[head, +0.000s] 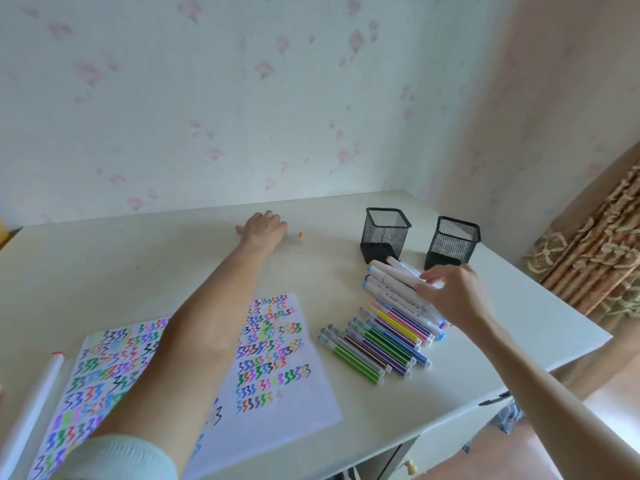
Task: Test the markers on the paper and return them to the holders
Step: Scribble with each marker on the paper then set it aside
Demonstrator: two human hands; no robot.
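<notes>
Under the left hand [264, 227], at the desk's [173, 265] far edge, an orange-tipped marker [295, 234] is lying, loosely covered. The right hand [453, 292] is pinching white markers [391, 277] just before two empty mesh holders [385, 233]. Testing looks finished; returning calls for lifting them in.

Two black mesh holders stand on the desk [173, 265], the left holder [384, 235] and the right holder [452, 242]. One sheet of paper [277, 410] lies there, covered in scribbles. Slim colored markers [377, 344] lie in a row, roughly twelve. Thick white markers [391, 282] number about six. One orange-tipped marker [296, 234] lies apart. Two hands show: the left hand [265, 228] and the right hand [453, 292].
</notes>
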